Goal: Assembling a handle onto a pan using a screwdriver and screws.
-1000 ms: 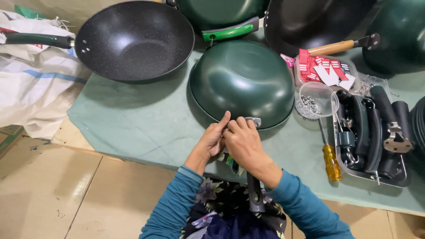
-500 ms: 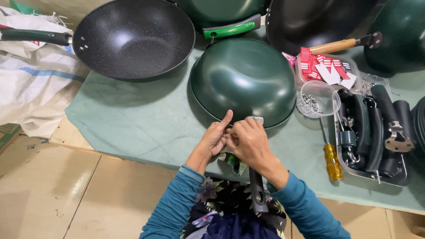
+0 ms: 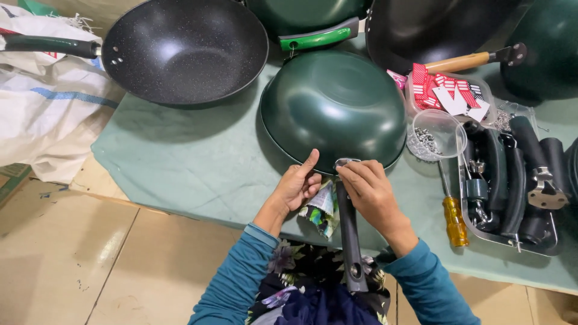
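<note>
both hands meet at the near rim of an upturned green wok (image 3: 333, 108), at about 6 o'clock on its round back. the left hand (image 3: 297, 186) is loosely curled, thumb stretched up against the wok's edge, with a crumpled printed wrapper (image 3: 321, 210) bunched under its fingers. the right hand (image 3: 372, 191) is closed around the top of a dark handle (image 3: 348, 235), fingertips pressed where the handle meets the wok's rim; the handle runs straight back toward the person's lap. the wok lies bottom-up on a bench (image 3: 180, 162) covered in pale green cloth. at 3 o'clock from the hands lies a yellow-handled screwdriver (image 3: 453, 213), just beside a metal tray of black handles (image 3: 518, 180). at 2 o'clock sits a clear cup of small screws (image 3: 435, 135), with red and white tags (image 3: 448, 93) beyond it. at 10 o'clock rests a black speckled pan (image 3: 183, 51), open side up.
</note>
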